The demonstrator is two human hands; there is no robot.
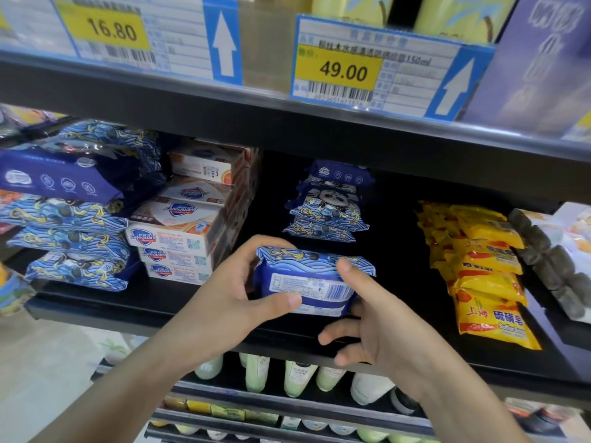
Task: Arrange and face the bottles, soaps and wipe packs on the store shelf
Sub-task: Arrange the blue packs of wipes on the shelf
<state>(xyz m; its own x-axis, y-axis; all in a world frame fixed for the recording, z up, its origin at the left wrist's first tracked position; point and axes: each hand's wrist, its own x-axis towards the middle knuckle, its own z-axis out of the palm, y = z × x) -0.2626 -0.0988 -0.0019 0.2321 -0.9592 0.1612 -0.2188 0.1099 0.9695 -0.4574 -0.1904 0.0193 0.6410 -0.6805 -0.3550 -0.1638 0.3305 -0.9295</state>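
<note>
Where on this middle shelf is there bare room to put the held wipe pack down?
Bare shelf lies between the small wipe stack and yellow soap packs, also in front of that stack. Crowded left: Safeguard boxes and wipe piles.

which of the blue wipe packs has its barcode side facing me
The wipe pack held in both hands, left hand and right hand. Its white label with barcode shows; the stacked packs show printed fronts.
</note>
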